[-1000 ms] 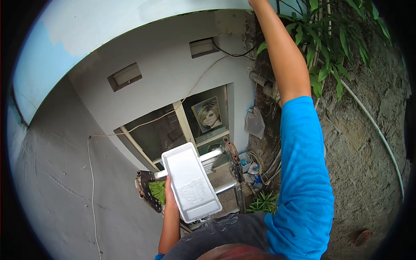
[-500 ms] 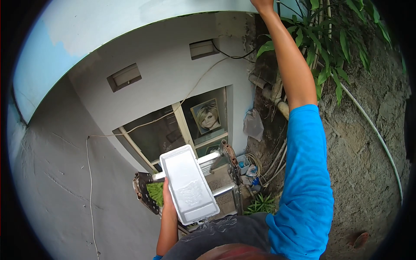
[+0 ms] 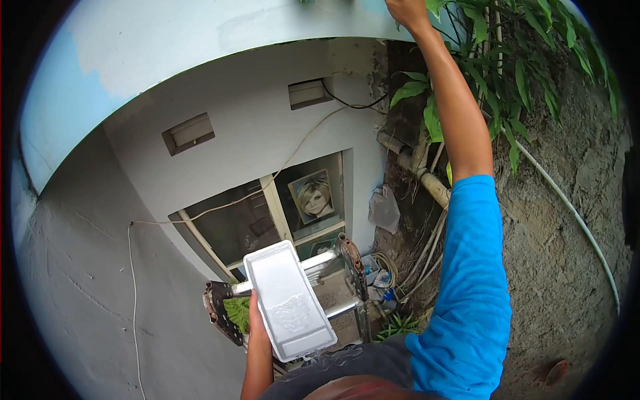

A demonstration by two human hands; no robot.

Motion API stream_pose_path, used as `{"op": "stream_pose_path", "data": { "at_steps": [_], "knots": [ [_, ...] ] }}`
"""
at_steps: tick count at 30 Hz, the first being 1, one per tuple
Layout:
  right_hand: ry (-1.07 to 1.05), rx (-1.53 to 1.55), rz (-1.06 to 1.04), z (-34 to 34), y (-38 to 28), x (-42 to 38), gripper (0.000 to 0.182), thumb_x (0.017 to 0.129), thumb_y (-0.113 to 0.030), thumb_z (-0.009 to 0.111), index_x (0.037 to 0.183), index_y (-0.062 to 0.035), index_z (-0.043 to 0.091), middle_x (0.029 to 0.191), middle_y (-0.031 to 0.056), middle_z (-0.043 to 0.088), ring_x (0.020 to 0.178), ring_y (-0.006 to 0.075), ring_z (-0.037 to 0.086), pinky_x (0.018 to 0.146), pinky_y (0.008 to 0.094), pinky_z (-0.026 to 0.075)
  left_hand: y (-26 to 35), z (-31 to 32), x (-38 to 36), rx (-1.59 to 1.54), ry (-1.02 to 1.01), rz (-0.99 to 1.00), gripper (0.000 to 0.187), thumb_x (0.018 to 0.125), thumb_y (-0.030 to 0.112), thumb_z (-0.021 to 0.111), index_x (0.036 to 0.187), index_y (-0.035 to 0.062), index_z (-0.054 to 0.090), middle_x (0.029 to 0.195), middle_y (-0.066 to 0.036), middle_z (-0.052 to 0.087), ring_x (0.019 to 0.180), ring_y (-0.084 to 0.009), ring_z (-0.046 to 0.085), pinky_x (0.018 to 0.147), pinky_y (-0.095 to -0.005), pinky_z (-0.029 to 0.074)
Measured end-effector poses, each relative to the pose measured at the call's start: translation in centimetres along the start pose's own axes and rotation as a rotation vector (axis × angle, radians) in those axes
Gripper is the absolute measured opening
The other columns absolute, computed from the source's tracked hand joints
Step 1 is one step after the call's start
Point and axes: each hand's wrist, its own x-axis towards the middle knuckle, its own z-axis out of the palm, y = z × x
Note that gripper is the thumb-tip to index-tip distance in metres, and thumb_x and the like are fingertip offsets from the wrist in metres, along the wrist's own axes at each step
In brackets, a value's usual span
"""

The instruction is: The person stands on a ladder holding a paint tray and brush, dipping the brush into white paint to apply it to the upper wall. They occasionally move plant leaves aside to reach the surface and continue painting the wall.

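House exterior: plastered wall (image 3: pixel 87 280), window (image 3: pixel 267 213), ladder (image 3: pixel 333 267).

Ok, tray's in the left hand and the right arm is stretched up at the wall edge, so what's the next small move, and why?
Probably bring the right hand down to the paint tray. That hand is at the top edge of the view, so whatever it grips is hidden. The left hand holds the tray by its side, level over the ladder top, white paint lying in it, ready for reloading.

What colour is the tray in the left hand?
White, coated in white paint: the paint tray, held by the left hand. Head view.
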Motion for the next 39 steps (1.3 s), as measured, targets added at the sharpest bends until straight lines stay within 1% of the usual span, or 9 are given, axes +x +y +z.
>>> {"op": "stream_pose_path", "data": {
  "at_steps": [10, 21, 23, 25, 27, 33, 35, 36, 39],
  "knots": [
    [-0.038, -0.215, -0.275, 1.6, 1.3, 0.5, 0.013, 0.089, -0.015, 0.065, 0.097, -0.0067, 0.071, 0.095, 0.013, 0.07, 0.086, 0.0305, 0.065, 0.074, 0.0353, 0.05, -0.2, -0.7, 0.5, 0.014, -0.022, 0.022, 0.069, 0.096, 0.055, 0.044, 0.14, 0.0018, 0.045, 0.134, -0.018, 0.055, 0.118, -0.0318, 0.056, 0.1, -0.0407, 0.045],
    [-0.235, -0.119, -0.058, 0.9, -3.2, -4.8, 0.012, 0.085, -0.003, 0.064, 0.096, -0.0005, 0.069, 0.086, 0.0138, 0.066, 0.074, 0.031, 0.064, 0.066, 0.0362, 0.049, 0.0, -0.5, 0.3, 0.017, 0.0, 0.011, 0.069, 0.096, 0.055, 0.045, 0.14, 0.0015, 0.044, 0.132, -0.019, 0.056, 0.115, -0.032, 0.058, 0.098, -0.0405, 0.047],
    [-0.351, -0.203, -0.215, 0.3, -4.6, -5.6, 0.02, 0.086, -0.001, 0.065, 0.106, -0.001, 0.063, 0.101, 0.0119, 0.066, 0.095, 0.0296, 0.067, 0.078, 0.0368, 0.058, 0.0, -0.3, 0.1, 0.013, 0.003, 0.012, 0.069, 0.096, 0.055, 0.045, 0.14, 0.0014, 0.045, 0.132, -0.018, 0.056, 0.115, -0.0318, 0.058, 0.098, -0.0404, 0.047],
    [-0.222, -0.188, -0.231, 0.4, -5.2, -5.4, 0.021, 0.08, -0.003, 0.07, 0.1, -0.0085, 0.071, 0.098, 0.0059, 0.069, 0.091, 0.0266, 0.067, 0.073, 0.0337, 0.054, 0.2, 0.3, -0.1, -0.008, -0.012, 0.004, 0.069, 0.095, 0.055, 0.045, 0.139, 0.0015, 0.046, 0.131, -0.018, 0.057, 0.115, -0.0313, 0.058, 0.098, -0.0398, 0.047],
    [-0.118, -0.189, -0.194, -0.1, -6.3, -4.3, 0.015, 0.084, -0.003, 0.067, 0.099, 0.0008, 0.069, 0.081, 0.015, 0.067, 0.071, 0.0316, 0.065, 0.065, 0.0355, 0.05, 0.4, 0.9, -0.5, 0.003, 0.01, 0.006, 0.069, 0.095, 0.055, 0.046, 0.139, 0.0016, 0.046, 0.13, -0.018, 0.057, 0.114, -0.031, 0.058, 0.098, -0.0396, 0.047],
    [-0.013, -0.148, -0.045, 2.2, -4.0, -3.5, 0.013, 0.084, -0.004, 0.068, 0.096, 0.0006, 0.069, 0.09, 0.019, 0.069, 0.078, 0.0331, 0.067, 0.068, 0.0353, 0.051, 0.5, 1.2, -0.6, 0.02, 0.031, 0.018, 0.068, 0.095, 0.055, 0.046, 0.138, 0.0017, 0.048, 0.129, -0.016, 0.059, 0.114, -0.0301, 0.059, 0.097, -0.039, 0.048],
    [-0.135, -0.148, -0.242, 2.9, -4.0, -5.0, 0.015, 0.085, -0.008, 0.066, 0.097, -0.0005, 0.07, 0.084, 0.0181, 0.07, 0.077, 0.0345, 0.067, 0.07, 0.036, 0.052, 0.3, 0.5, -0.5, 0.014, 0.034, 0.01, 0.068, 0.095, 0.055, 0.046, 0.138, 0.0016, 0.048, 0.129, -0.016, 0.059, 0.113, -0.03, 0.059, 0.097, -0.039, 0.048],
    [-0.21, -0.124, -0.182, 2.8, -4.3, -6.7, 0.024, 0.08, -0.001, 0.069, 0.103, -0.0071, 0.07, 0.101, 0.0075, 0.07, 0.09, 0.0275, 0.068, 0.076, 0.0335, 0.055, 0.3, 0.3, -0.3, 0.004, 0.025, 0.004, 0.068, 0.095, 0.055, 0.046, 0.138, 0.0016, 0.048, 0.129, -0.016, 0.059, 0.113, -0.0297, 0.059, 0.097, -0.0386, 0.048],
    [-0.369, -0.212, -0.271, 1.5, -6.9, -9.5, 0.023, 0.087, 0.003, 0.062, 0.11, 0.003, 0.063, 0.109, 0.0134, 0.067, 0.097, 0.0294, 0.068, 0.086, 0.0354, 0.057, 0.2, 0.1, 0.2, -0.024, 0.007, -0.019, 0.068, 0.095, 0.054, 0.047, 0.138, 0.0017, 0.048, 0.129, -0.016, 0.059, 0.113, -0.0293, 0.06, 0.097, -0.0381, 0.048]
  ]
}}
